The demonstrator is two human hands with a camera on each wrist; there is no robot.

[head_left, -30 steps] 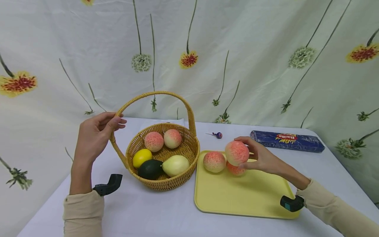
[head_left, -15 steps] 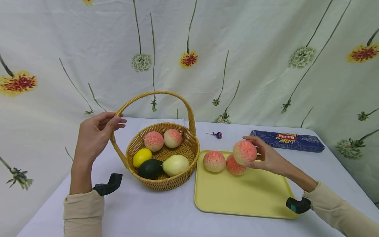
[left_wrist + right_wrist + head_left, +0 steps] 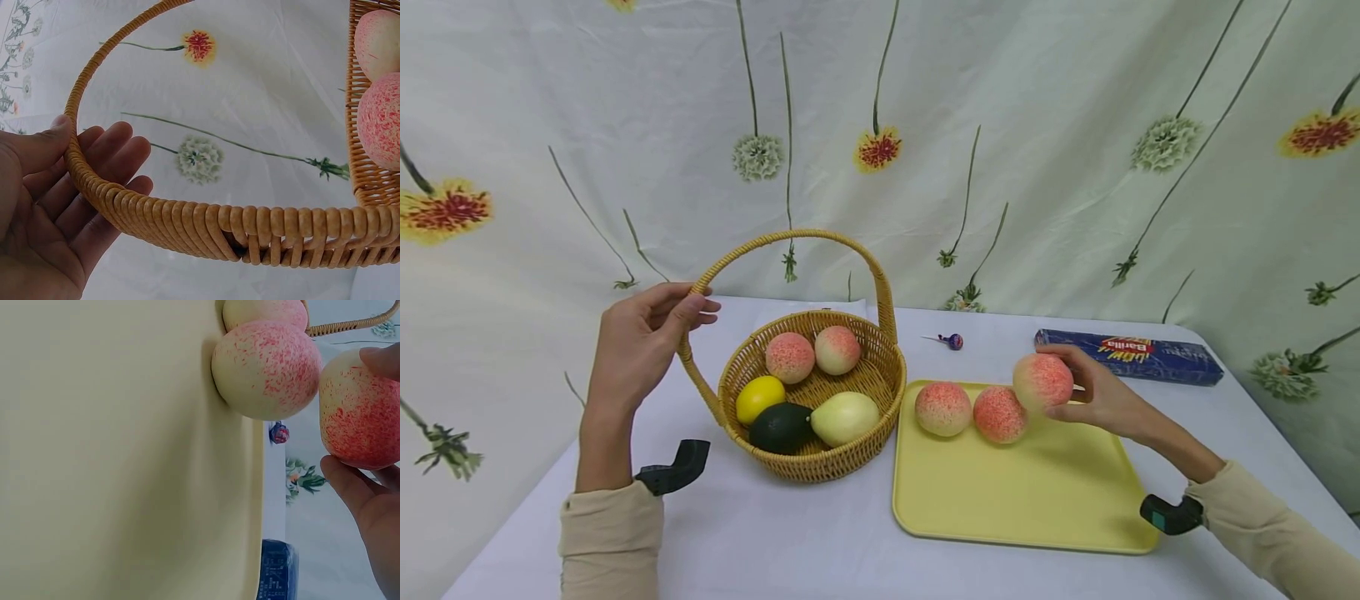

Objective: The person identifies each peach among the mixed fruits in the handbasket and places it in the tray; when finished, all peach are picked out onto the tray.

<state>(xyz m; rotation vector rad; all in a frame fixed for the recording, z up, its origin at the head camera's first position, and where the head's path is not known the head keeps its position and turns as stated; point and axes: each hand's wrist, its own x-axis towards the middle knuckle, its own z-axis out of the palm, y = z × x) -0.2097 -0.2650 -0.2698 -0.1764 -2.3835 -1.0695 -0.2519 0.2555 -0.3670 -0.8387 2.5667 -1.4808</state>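
My right hand (image 3: 1093, 398) holds a pink-speckled peach (image 3: 1042, 382) (image 3: 360, 412) just above the far right part of the yellow tray (image 3: 1022, 492). Two more peaches (image 3: 943, 408) (image 3: 999, 414) lie side by side on the tray's far edge; one of them (image 3: 267, 369) shows large in the right wrist view. My left hand (image 3: 647, 337) (image 3: 56, 200) grips the handle (image 3: 156, 215) of the wicker basket (image 3: 820, 467). Inside the basket are two peaches (image 3: 790, 357) (image 3: 838, 350), a lemon (image 3: 758, 399), an avocado (image 3: 780, 427) and a pale pear (image 3: 845, 418).
A blue pasta box (image 3: 1127, 357) lies at the back right of the white-clothed table (image 3: 790, 542). A small lollipop (image 3: 952, 342) lies behind the tray. A floral cloth hangs behind the table.
My right hand has carried its peach to the right and slightly down, off from above the two peaches on the tray. The left hand has stayed on the basket handle.
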